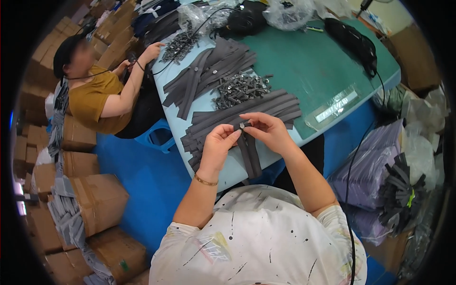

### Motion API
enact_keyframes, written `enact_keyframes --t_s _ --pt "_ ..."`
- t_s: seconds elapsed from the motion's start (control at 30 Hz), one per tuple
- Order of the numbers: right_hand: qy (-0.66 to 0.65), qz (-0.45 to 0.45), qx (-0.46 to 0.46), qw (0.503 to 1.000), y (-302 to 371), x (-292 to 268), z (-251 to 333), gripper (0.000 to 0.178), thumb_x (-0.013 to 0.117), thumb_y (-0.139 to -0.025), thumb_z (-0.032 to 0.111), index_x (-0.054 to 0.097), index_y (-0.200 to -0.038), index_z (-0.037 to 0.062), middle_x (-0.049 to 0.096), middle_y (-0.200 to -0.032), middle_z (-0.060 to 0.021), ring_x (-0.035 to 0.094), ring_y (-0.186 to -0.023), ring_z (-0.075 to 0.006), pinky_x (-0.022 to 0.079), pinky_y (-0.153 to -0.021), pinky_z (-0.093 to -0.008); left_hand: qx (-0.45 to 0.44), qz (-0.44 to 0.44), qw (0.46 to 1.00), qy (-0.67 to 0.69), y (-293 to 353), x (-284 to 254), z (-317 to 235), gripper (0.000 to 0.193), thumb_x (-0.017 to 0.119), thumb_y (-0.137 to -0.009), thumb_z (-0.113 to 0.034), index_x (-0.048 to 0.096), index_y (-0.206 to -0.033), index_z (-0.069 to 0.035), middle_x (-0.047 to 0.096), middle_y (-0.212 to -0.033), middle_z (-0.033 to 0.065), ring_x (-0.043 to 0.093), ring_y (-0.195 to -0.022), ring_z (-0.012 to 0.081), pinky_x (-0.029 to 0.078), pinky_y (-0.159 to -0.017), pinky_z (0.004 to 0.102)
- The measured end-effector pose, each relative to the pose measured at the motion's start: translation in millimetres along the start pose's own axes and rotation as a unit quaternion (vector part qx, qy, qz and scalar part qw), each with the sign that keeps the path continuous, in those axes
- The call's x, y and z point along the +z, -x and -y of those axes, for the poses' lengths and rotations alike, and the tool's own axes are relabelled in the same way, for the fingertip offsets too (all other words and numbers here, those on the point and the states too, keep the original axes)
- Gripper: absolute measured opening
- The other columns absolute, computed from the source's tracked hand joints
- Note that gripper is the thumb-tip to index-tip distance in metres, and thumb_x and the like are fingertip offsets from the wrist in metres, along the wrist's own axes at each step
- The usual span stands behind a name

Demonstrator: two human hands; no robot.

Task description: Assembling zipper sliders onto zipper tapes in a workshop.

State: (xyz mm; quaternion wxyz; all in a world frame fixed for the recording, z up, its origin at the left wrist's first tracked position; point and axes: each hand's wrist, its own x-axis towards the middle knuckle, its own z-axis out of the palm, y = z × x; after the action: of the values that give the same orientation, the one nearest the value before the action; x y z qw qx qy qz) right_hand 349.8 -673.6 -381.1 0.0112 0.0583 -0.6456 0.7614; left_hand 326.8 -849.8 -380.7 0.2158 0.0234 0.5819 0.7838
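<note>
Grey zipper tape hangs long-axis down over the tabletop edge, its top end with the small metal slider pinched between left hand and right hand grips, equally near.

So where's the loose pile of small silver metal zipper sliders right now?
In the head view, the slider pile lies mid-table, between two stacks of grey zipper strips, just beyond both hands.
</note>
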Motion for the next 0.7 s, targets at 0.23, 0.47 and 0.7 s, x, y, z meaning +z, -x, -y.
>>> enact_keyframes --t_s 0.23,0.47,0.7 --pt "0.033 0.021 -0.005 0.999 -2.2 -2.9 -12.7 0.026 0.065 -0.082 0.002 0.065 -0.107 0.0054 0.06 -0.093 -0.0018 0.058 -0.081 -0.0059 0.047 -0.072 -0.0194 0.004 -0.01 0.999 -0.03 1.7 -3.5 1.1 0.015 0.063 -0.084 -0.006 0.063 -0.098 -0.001 0.063 -0.087 0.0012 0.056 -0.075 0.0054 0.046 -0.068 0.0197" --pt "-0.018 0.017 0.042 0.999 -3.5 -3.0 -9.5 0.025 0.065 -0.081 0.001 0.065 -0.106 0.0037 0.062 -0.09 0.0013 0.055 -0.081 -0.0042 0.044 -0.07 -0.0177 0.014 0.002 0.999 -0.029 -1.5 -3.0 4.0 0.017 0.063 -0.084 -0.006 0.063 -0.099 0.001 0.063 -0.086 0.0021 0.056 -0.077 0.0061 0.045 -0.069 0.0193" --pt "-0.069 0.003 0.049 0.996 -3.4 -2.8 -6.5 0.024 0.064 -0.083 0.0 0.065 -0.106 0.0035 0.063 -0.092 -0.0004 0.058 -0.084 -0.0064 0.046 -0.073 -0.019 0.018 0.026 0.992 -0.121 4.7 8.3 -5.7 0.009 0.063 -0.085 -0.011 0.064 -0.084 -0.002 0.056 -0.074 -0.0038 0.046 -0.067 0.0027 0.038 -0.059 0.0186"
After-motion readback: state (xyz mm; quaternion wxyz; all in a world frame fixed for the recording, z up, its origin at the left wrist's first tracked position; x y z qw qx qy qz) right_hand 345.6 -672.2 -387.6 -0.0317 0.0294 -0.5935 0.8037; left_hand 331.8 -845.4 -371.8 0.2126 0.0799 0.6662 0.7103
